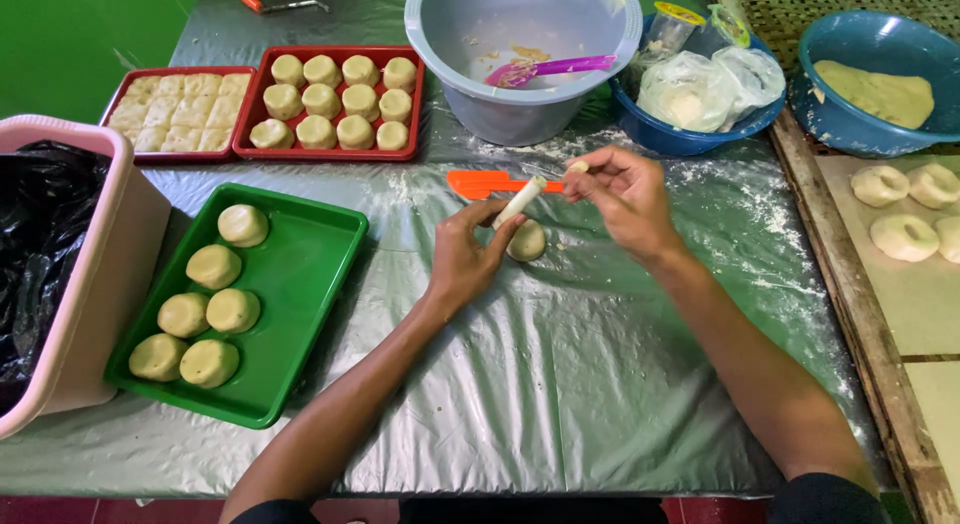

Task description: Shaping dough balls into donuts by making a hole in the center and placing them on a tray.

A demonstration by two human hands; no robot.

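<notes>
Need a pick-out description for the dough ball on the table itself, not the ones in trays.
Start at the big grey plastic bowl at the table's far edge, then drop to the orange flat scraper on the silver-green plastic sheet. Just below it, between the left hand and right hand, lies one pale round dough ball: the only one loose on the sheet, outside any tray.

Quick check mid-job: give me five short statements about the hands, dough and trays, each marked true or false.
1. Both hands hold a white stick. True: left hand and right hand grip the stick.
2. The green tray holds six dough pieces. True.
3. The grey bowl holds a green spatula. False: the spatula is purple.
4. The dough ball by the hands sits in a tray. False: it lies on the plastic sheet.
5. The orange scraper lies beyond the hands. True.
</notes>
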